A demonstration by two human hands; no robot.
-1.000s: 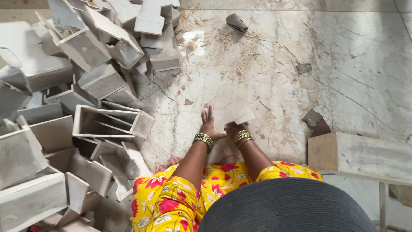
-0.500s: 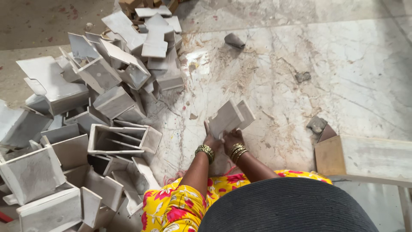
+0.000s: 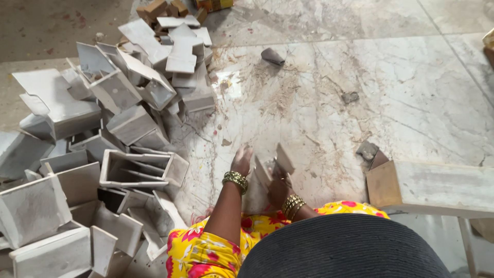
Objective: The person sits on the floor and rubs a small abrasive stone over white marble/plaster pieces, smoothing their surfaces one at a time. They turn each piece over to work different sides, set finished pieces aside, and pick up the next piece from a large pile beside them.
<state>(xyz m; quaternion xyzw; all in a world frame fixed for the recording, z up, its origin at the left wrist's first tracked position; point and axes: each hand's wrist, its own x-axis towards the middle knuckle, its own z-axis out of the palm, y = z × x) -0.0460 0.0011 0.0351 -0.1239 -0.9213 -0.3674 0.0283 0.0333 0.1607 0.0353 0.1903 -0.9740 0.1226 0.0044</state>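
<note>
The marble floor takes up most of the view, pale and veined, dusted with brownish grit and scuffs toward its middle. Along its left side lies a heap of grey-white board boxes and trays, tumbled at all angles; one open tray with inner dividers lies nearest the person. At the right edge a long flat board with a brown end rests on the floor, and just beyond its corner sit two small dark scraps. Farther up the floor lie a dark folded scrap and a smaller grey chip.

Near the bottom centre, the person, in a yellow flowered garment, works on a small grey board piece held upright just above the floor, its two panels standing in a V. The left hand is spread against the piece's left panel, fingers flat; the right hand is closed on its lower edge from beneath. Both wrists carry gold bangles.

To do this well, I judge the right hand should keep a firm pinch low on the fold while the left presses evenly along the panel, so the crease stays straight and the thin board does not buckle or tear
</note>
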